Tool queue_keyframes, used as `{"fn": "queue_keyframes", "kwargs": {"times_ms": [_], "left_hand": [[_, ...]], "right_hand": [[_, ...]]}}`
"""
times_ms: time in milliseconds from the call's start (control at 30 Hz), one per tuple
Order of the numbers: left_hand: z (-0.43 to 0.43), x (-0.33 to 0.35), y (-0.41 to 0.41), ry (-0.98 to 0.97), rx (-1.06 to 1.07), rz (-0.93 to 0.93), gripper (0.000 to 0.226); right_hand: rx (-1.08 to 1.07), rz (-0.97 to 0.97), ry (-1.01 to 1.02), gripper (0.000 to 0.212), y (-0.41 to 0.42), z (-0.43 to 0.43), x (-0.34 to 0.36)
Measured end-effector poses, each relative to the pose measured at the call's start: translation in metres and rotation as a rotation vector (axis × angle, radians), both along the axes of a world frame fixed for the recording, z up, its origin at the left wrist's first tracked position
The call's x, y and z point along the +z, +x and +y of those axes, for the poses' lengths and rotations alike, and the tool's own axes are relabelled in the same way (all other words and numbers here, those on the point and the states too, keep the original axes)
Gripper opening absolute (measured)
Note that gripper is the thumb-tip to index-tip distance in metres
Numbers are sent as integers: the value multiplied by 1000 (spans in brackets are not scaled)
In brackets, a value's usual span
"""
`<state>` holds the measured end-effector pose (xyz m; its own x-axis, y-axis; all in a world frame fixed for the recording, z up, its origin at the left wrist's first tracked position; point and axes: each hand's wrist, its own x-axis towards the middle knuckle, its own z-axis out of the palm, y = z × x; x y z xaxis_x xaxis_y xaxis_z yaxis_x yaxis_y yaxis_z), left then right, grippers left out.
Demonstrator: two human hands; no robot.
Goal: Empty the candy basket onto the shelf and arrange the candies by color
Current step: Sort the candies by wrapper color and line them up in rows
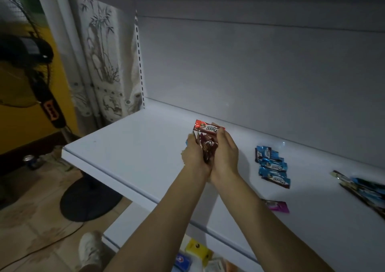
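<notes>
- Candies point(206, 146) in red and dark brown wrappers sat bunched between your two hands, held just above the white shelf point(135, 146), near its middle.
- Your left hand point(192, 157) was curled around the left side of the bunch, with the fingers mostly hidden behind the wrappers.
- Your right hand point(226, 153) gripped the right side, and its fingers wrapped over the top, where a red wrapper point(208, 128) stuck out across the bunch.
- The heels of both hands were pressed together under the bunch.
- A short line of blue candies point(271, 166) lay on the shelf to your right, overlapping one another and well apart from your hands.
- One pink candy point(278, 206) lay alone nearer the front edge, just beside your right forearm.
- At the far right edge, a loose heap of dark and blue wrappers point(362, 187) rested on the shelf, partly cut off by the view.
- A black standing fan point(31, 49) stood on the floor to the left of the shelf, in front of a curtain point(104, 63) printed with bamboo.
- A white shoe point(90, 248) showed on the tiled floor below, and a yellow box point(196, 248) sat on a lower level under the shelf.
</notes>
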<state>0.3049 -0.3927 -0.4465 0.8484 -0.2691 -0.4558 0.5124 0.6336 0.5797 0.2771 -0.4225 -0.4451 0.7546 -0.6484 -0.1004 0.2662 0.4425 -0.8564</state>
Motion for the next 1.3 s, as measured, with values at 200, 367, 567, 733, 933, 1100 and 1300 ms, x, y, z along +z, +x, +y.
{"fn": "queue_keyframes", "kwargs": {"times_ms": [200, 367, 567, 733, 933, 1100, 1300], "left_hand": [[20, -1, 20, 73, 12, 42, 36], [34, -5, 41, 34, 33, 87, 38], [34, -6, 47, 84, -7, 71, 45], [25, -9, 50, 149, -23, 68, 50], [18, -8, 49, 165, -14, 66, 45], [16, -9, 51, 192, -7, 49, 43], [18, -3, 57, 226, 41, -45, 35]], "right_hand": [[-134, 113, -71, 21, 26, -31, -3], [-136, 379, -438, 11, 53, -75, -22], [-75, 863, -1229, 21, 67, -105, -41], [-50, 844, -1271, 27, 74, -116, -49], [12, 738, -1039, 21, 79, -133, -47], [129, 397, -808, 40, 54, -91, -8], [512, 336, -892, 20, 20, -55, 25]]}}
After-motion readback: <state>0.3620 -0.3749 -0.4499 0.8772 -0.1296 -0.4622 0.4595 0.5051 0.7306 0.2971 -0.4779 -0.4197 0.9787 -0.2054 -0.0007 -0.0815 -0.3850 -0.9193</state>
